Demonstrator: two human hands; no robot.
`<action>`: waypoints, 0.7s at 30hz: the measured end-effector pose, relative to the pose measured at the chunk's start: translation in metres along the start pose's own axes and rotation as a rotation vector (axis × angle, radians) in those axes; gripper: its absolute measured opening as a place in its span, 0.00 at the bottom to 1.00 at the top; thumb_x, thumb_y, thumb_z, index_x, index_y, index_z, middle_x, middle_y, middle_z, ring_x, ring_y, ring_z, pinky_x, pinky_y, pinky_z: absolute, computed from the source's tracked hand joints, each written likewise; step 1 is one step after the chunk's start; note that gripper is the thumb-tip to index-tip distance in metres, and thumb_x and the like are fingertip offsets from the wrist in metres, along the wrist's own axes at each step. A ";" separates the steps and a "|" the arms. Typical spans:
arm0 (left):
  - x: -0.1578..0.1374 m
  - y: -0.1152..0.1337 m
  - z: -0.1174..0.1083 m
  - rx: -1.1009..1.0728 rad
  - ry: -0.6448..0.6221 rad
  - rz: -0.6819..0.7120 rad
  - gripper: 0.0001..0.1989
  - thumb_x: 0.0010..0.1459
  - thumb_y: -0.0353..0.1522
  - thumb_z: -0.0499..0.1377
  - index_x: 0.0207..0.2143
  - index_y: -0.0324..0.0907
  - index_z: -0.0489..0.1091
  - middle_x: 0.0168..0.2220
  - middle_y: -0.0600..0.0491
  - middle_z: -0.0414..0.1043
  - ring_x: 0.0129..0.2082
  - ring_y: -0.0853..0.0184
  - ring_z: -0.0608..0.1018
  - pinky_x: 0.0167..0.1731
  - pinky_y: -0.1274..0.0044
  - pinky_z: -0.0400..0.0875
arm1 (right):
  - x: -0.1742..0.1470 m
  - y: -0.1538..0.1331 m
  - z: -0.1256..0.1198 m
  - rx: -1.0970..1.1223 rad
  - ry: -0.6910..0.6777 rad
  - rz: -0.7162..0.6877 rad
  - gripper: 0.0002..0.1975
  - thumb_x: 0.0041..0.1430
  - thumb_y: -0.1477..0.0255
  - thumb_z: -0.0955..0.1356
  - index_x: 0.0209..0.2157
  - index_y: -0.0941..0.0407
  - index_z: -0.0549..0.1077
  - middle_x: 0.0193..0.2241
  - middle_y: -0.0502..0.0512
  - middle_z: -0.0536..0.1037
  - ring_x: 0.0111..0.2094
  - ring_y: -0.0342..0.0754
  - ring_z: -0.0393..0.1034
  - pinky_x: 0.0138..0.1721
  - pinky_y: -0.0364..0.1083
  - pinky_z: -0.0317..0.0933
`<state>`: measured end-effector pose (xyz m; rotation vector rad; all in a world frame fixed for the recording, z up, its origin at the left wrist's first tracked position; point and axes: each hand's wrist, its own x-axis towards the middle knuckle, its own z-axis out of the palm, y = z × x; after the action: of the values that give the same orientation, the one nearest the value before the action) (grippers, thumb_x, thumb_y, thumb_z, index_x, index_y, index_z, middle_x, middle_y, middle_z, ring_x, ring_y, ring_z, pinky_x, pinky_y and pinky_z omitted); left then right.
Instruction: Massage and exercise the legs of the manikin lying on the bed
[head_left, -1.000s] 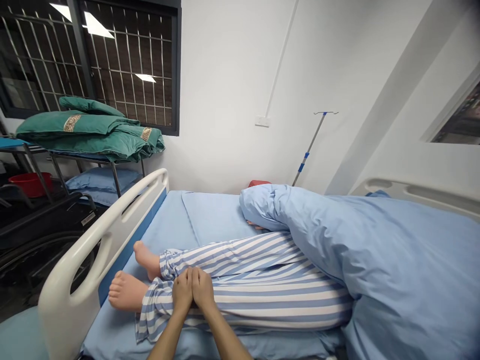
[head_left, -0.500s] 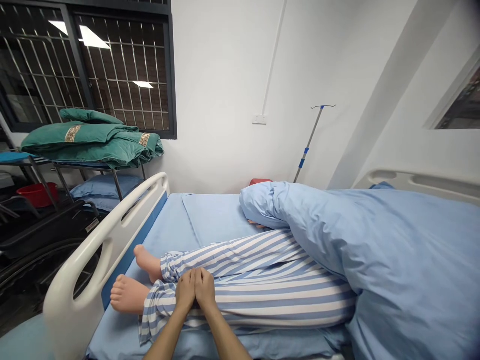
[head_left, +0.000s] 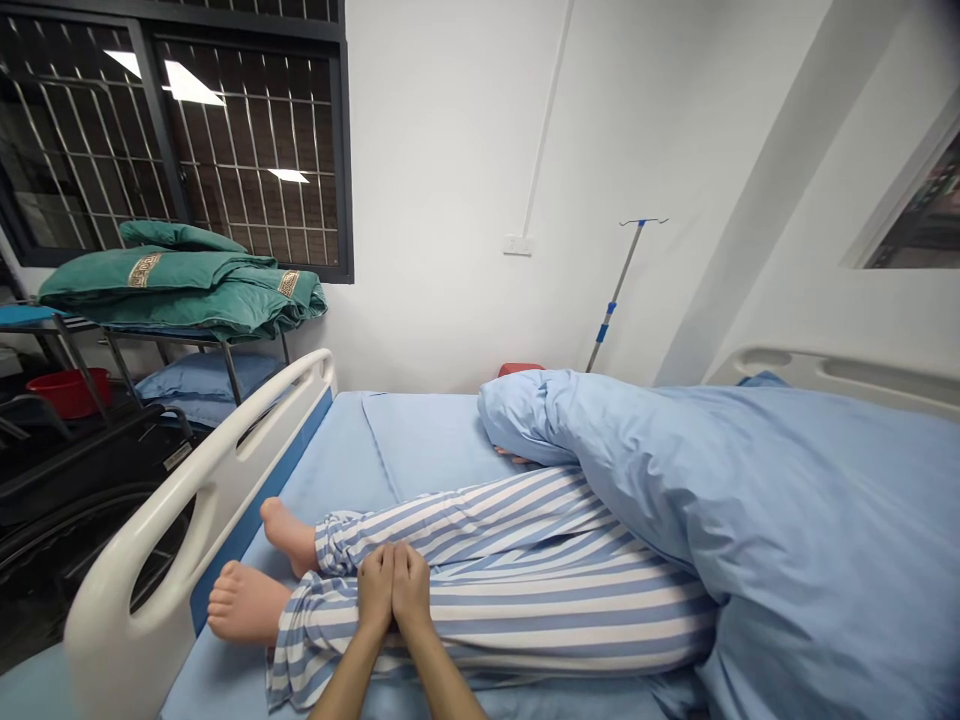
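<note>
The left hand (head_left: 375, 592) and the right hand (head_left: 411, 590) are pressing side by side, their inner edges touching; both are resting on the near striped trouser leg (head_left: 555, 612), with knuckles up and fingers curling over its far side; the fingertips are hiding, so I cannot tell whether they are clamping the cloth or only lying on it; the near leg is running beneath both hands, along the near edge of the bed (head_left: 427, 425), its bare near foot (head_left: 247, 603) pointing at the footboard (head_left: 105, 610); the far striped trouser leg (head_left: 472, 508) is lying just beyond the fingers, ending in the far foot (head_left: 291, 537); a blue quilt (head_left: 675, 450) is covering the thighs' upper end and spreading toward the headboard (head_left: 862, 378); a drip pole (head_left: 615, 295) is standing beyond the far edge.
</note>
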<state>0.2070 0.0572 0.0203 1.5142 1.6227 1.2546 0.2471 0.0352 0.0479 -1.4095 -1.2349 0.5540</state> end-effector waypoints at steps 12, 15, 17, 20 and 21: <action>-0.002 -0.003 -0.006 0.052 -0.043 0.024 0.17 0.54 0.41 0.45 0.23 0.41 0.67 0.25 0.48 0.72 0.29 0.64 0.73 0.34 0.74 0.64 | -0.028 -0.066 0.105 -0.024 -0.071 -0.113 0.16 0.51 0.67 0.58 0.12 0.50 0.64 0.08 0.49 0.60 0.21 0.48 0.61 0.23 0.44 0.50; -0.002 -0.005 -0.006 0.056 -0.028 0.014 0.18 0.54 0.40 0.43 0.24 0.41 0.67 0.26 0.47 0.73 0.30 0.63 0.74 0.35 0.73 0.64 | -0.011 -0.035 0.036 -0.051 -0.029 -0.102 0.17 0.52 0.68 0.58 0.13 0.51 0.64 0.09 0.50 0.63 0.22 0.48 0.61 0.24 0.44 0.50; -0.002 -0.008 -0.005 0.066 -0.026 0.004 0.18 0.55 0.39 0.43 0.25 0.41 0.67 0.28 0.46 0.73 0.32 0.62 0.74 0.37 0.72 0.64 | 0.001 -0.018 -0.004 -0.071 -0.040 -0.098 0.17 0.53 0.68 0.58 0.13 0.52 0.64 0.11 0.50 0.65 0.21 0.47 0.61 0.23 0.43 0.49; -0.001 -0.009 -0.003 0.071 -0.055 0.013 0.17 0.55 0.37 0.42 0.27 0.40 0.68 0.31 0.46 0.74 0.34 0.62 0.74 0.38 0.71 0.63 | 0.014 -0.002 -0.032 -0.095 -0.099 -0.107 0.16 0.51 0.68 0.60 0.13 0.54 0.65 0.13 0.51 0.67 0.19 0.45 0.60 0.22 0.43 0.48; -0.002 -0.008 -0.003 0.071 -0.054 0.010 0.17 0.55 0.37 0.42 0.27 0.41 0.68 0.31 0.46 0.74 0.34 0.63 0.74 0.38 0.72 0.63 | 0.016 0.001 -0.034 -0.096 -0.108 -0.109 0.15 0.51 0.68 0.61 0.13 0.54 0.65 0.13 0.51 0.67 0.19 0.44 0.60 0.22 0.43 0.48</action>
<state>0.2010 0.0554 0.0139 1.5875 1.6423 1.1630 0.2823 0.0353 0.0611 -1.3976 -1.4317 0.5067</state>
